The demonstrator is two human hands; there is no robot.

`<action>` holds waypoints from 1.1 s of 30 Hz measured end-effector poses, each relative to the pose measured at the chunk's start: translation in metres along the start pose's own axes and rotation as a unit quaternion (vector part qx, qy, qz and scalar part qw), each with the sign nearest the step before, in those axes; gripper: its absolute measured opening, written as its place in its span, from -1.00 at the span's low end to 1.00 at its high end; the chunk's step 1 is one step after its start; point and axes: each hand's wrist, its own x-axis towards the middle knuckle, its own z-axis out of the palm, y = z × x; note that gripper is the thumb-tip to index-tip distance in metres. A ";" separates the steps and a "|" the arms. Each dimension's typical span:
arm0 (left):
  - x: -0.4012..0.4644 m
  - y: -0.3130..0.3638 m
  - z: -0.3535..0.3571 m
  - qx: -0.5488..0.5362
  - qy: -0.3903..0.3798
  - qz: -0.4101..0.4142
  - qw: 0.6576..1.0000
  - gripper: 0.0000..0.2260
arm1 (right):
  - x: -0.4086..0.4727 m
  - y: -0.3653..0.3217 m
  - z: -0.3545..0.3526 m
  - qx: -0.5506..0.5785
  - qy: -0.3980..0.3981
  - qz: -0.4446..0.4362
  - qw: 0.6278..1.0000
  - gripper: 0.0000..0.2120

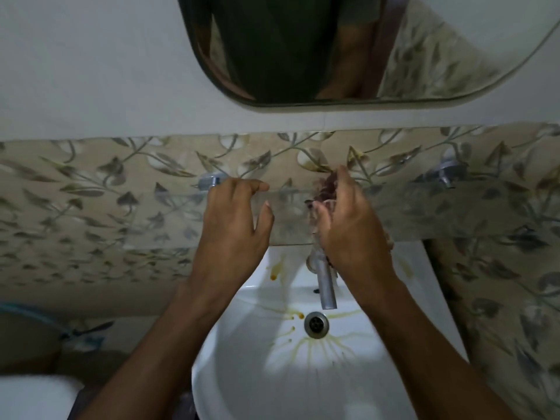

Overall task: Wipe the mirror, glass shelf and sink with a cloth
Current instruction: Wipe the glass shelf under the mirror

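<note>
Right hand (351, 228) clamps a dark crumpled cloth (328, 187) over the clear glass shelf (169, 219) at frame centre, left hand (233, 225) spread empty; the stained white ceramic sink (242, 374) looks unwiped.

Single head view, looking steeply down, close over sink (248, 374); facing wall

Cloth (325, 189): mostly buried inside the right hand (351, 225) grip, blurred.
Mirror (333, 47): top cut off above.
Tap (325, 283): base hidden under that grip.
</note>
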 end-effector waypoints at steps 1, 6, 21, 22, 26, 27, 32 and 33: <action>-0.001 -0.001 -0.002 0.002 0.004 0.002 1.000 -0.72 | -0.003 -0.008 0.004 -0.017 0.004 -0.011 1.000 -0.45; 0.001 -0.007 -0.007 -0.006 0.022 -0.009 1.000 -0.73 | -0.012 -0.054 0.031 -0.004 -0.051 -0.102 0.993 -0.51; -0.022 -0.055 -0.058 0.033 0.071 -0.050 0.996 -0.71 | -0.026 -0.108 0.068 -0.013 -0.059 -0.136 0.989 -0.49; -0.022 -0.057 -0.061 0.042 0.072 -0.053 0.995 -0.70 | -0.026 -0.118 0.074 -0.009 -0.073 -0.154 0.985 -0.47; -0.026 -0.068 -0.067 0.035 0.086 -0.073 0.993 -0.69 | -0.029 -0.122 0.073 -0.001 -0.081 -0.136 0.987 -0.48; -0.029 -0.072 -0.069 0.031 0.090 -0.078 0.992 -0.69 | -0.030 -0.115 0.068 -0.007 -0.062 -0.114 0.992 -0.49; -0.042 -0.089 -0.079 0.031 0.096 -0.114 0.988 -0.70 | -0.032 -0.100 0.060 -0.019 0.002 -0.055 0.998 -0.53; -0.044 -0.090 -0.080 0.034 0.094 -0.117 0.988 -0.70 | -0.034 -0.107 0.064 -0.018 0.002 -0.068 0.997 -0.53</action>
